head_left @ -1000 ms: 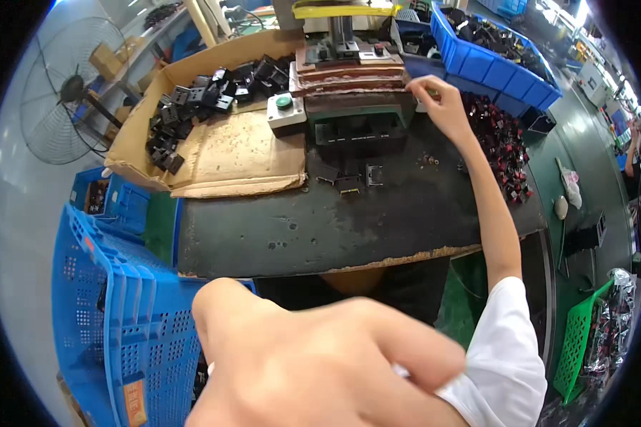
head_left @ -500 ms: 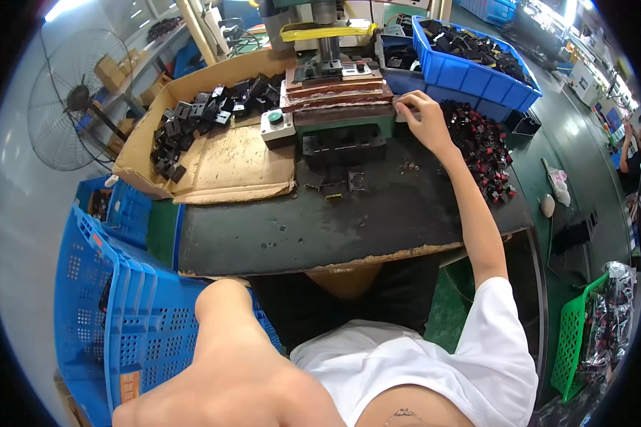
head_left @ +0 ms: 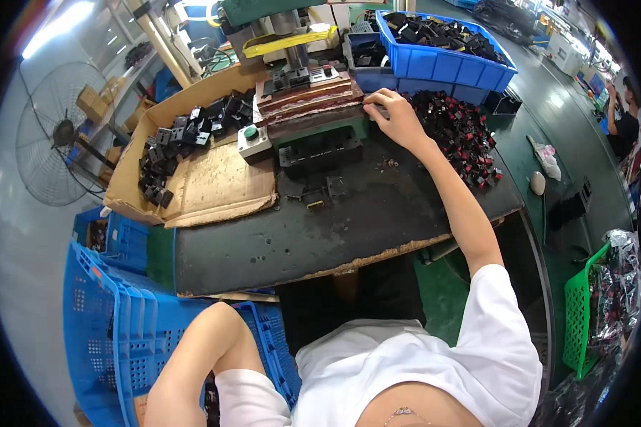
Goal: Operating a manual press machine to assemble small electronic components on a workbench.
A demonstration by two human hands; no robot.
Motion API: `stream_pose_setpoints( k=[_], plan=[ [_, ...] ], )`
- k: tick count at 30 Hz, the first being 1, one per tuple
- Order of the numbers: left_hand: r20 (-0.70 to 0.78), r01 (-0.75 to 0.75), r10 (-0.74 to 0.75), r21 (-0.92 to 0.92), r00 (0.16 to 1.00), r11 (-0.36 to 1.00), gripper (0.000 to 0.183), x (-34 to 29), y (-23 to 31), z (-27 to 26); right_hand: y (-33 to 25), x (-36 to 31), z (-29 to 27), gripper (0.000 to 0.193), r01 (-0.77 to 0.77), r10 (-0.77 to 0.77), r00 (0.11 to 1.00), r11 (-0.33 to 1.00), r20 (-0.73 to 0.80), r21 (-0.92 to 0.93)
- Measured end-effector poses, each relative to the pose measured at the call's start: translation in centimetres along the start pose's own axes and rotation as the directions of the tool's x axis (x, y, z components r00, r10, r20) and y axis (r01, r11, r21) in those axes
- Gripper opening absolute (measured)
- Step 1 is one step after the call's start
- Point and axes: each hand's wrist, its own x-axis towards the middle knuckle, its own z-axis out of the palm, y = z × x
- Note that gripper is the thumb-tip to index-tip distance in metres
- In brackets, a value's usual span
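Note:
My right hand [head_left: 399, 121] is at the right side of the press's stack of reddish-brown plates [head_left: 310, 103]. Its fingers are bent, with the fingertips and thumb close together against that side; whatever they touch is hidden. My left arm [head_left: 224, 324] is bent at the elbow, and its hand lies outside the picture. A black rectangular block [head_left: 322, 151] sits low at the front of the press. Left of it stands a white box with a green button [head_left: 251, 134]. Small black plastic parts [head_left: 312, 201] lie on the dark worktable [head_left: 377, 228] in front.
An open cardboard box [head_left: 224, 181] holds black parts at the left. Red-and-black parts [head_left: 463, 139] are heaped at the right, below a full blue bin [head_left: 445, 65]. Blue crates [head_left: 146, 320] stand lower left, beyond them a fan [head_left: 63, 133]. A green basket [head_left: 577, 320] is lower right.
My left hand has drawn back out of the picture, leaving the bent elbow in view. My right hand stays beside the press. The whole view has shifted and tilted slightly.

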Motion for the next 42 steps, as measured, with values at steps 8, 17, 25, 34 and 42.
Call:
stream_pose_setpoints(
  k=[8,17,25,34,42],
  plan=[
    [-0.186,0.001,0.0,0.002,0.983,1.0,0.021,-1.0,-0.4,0.0,-0.2,0.0,0.6,0.013,-0.017,0.017,1.0,1.0,0.025,0.011],
    [-0.148,0.177,-0.25,-0.385,0.957,0.906,0.031,-0.2,-1.7,-0.3,0.0,0.0,0.8,0.014,-0.045,0.044,0.998,0.999,0.034,0.029],
    [0.011,0.135,-0.152,-0.531,0.988,0.837,0.03,-1.1,-1.4,-0.5,0.1,-0.1,0.7,0.014,-0.05,0.048,0.998,0.998,0.044,0.035],
    [0.78,0.426,-0.332,0.093,0.531,0.9,0.013,-4.9,-3.3,-5.4,0.8,-0.7,0.1,0.015,-0.058,0.059,0.998,0.998,0.032,-0.032],
    [-0.706,0.897,-0.606,0.441,0.367,0.029,0.022,-16.6,-9.1,-15.0,-0.6,-0.2,0.6,0.014,-0.041,0.041,0.998,0.999,0.041,0.008]
  ],
)
